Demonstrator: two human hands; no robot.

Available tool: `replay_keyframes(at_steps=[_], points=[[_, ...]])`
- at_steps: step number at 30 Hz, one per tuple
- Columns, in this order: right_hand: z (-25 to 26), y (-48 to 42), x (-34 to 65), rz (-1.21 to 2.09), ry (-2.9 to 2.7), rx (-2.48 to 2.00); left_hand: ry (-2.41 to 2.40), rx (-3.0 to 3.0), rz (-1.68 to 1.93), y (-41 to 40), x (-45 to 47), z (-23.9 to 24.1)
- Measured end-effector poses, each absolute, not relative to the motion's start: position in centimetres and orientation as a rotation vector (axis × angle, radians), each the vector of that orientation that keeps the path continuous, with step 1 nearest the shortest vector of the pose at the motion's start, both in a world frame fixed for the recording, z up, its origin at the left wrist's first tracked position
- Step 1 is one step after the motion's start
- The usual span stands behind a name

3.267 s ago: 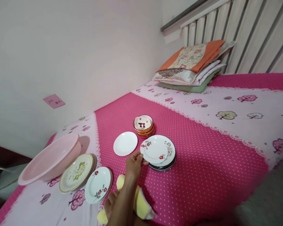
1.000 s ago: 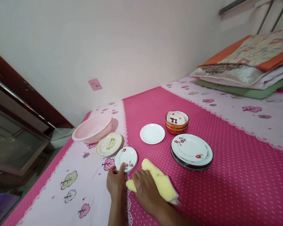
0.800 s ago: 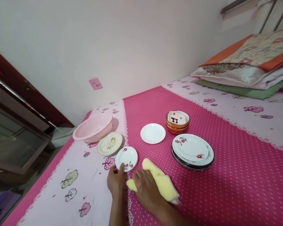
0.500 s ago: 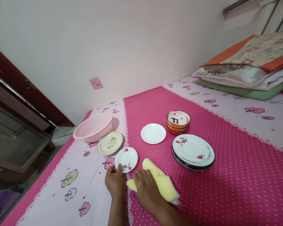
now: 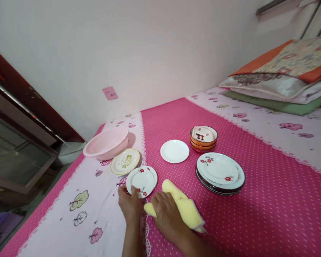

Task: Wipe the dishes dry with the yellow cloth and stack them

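**Plate rim pinched, cloth half covered**

On the bed [image 5: 256, 214], the left hand [image 5: 130, 205] pinches the near rim of the flowered plate [image 5: 141, 181], thumb on top and the other fingers hidden beneath. Just right of that plate, the right hand [image 5: 166, 214] lies flat and wide on the yellow cloth [image 5: 187, 212], covering its left part.

2 hands [image 5: 130, 206], 1 cloth [image 5: 188, 212], 1 basin [image 5: 106, 142], 1 bowl stack [image 5: 203, 141], 4 plate grps [image 5: 142, 179]

The basin [image 5: 107, 142] sits far left; the bowls [image 5: 203, 138] stand behind the plate stack [image 5: 220, 173], right; the cloth [image 5: 186, 211] lies nearest.
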State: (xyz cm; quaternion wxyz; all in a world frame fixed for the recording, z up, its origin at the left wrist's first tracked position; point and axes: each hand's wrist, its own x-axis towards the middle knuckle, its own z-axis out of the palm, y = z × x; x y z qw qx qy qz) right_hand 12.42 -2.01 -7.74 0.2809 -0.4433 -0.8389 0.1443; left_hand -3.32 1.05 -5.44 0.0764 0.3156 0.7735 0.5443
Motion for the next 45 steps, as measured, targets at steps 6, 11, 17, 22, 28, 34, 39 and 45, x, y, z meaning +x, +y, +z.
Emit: replay_keyframes(at_steps=[6, 11, 17, 22, 28, 34, 39, 45], points=[[-7.5, -1.9, 12.6, 0.452, -2.267, -1.198, 1.870, 0.613, 1.834, 0.7, -3.5, -4.9], [-7.4, -1.9, 12.8, 0.453, -2.295, -1.193, 1.391, 0.442, 1.859, -0.1, -4.5, -3.5], [-4.8, -1.6, 15.0, 0.546, -2.307, -1.166, 1.037, 0.211, 1.846, -0.4, -4.9, -2.6], [-2.5, 0.5, 19.0, 0.362, -2.184, -1.296, 0.909, 0.174, 1.871, -0.1, -4.5, -2.5], [-1.5, 2.1, 22.5, 0.386, -2.075, -1.495, 0.829, 0.134, 1.794, -0.1, -3.8, -2.4], [1.3, 1.5, 25.0, 0.686, -2.096, -1.592, 0.773, 0.055, 1.774, -0.3, -2.4, -1.0], [1.8, 1.4, 27.3, 0.878, -1.749, -1.399, 0.861, -0.008, 1.717, -1.4, -1.4, 1.7], [2.7, -0.2, 28.2, 1.275, -1.621, -1.233, 0.948, 0.001, 1.707, -3.6, 0.9, 5.4]])
